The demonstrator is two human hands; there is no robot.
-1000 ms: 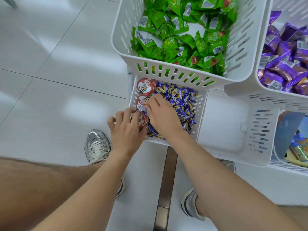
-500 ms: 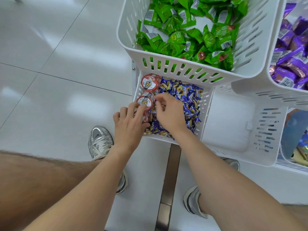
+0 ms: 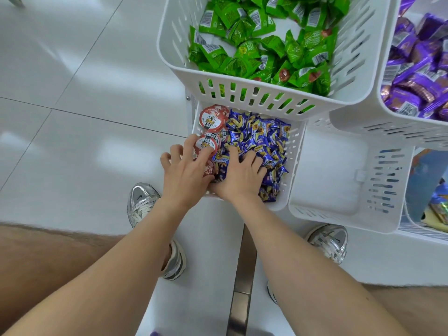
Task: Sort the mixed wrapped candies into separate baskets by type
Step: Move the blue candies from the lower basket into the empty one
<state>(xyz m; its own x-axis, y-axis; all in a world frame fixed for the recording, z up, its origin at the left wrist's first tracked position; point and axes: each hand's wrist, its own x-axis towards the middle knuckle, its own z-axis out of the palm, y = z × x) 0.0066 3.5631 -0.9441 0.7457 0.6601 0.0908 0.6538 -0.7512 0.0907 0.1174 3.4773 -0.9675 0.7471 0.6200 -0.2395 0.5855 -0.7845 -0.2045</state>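
Blue candies [image 3: 263, 135] could be swept among the cups [image 3: 213, 117] by the open right hand [image 3: 240, 178]; the grip of the left hand [image 3: 182, 176] cannot be told.

The lower basket [image 3: 294, 151] is reachable from above only over its near part. The front wall of the green-candy basket [image 3: 242, 93] overhangs its far edge and blocks a straight descent there. The left hand [image 3: 184, 173], fingers spread over the red-lidded cups [image 3: 213, 117], and the right hand [image 3: 242, 175], flat on the blue candies [image 3: 264, 139], occupy the near left corner. The pile along the right wall lies uncovered. Just beside that wall, the neighbouring basket [image 3: 327, 166] shows a bare bottom, open from above. Its far edge sits under the purple-candy basket [image 3: 388, 122].
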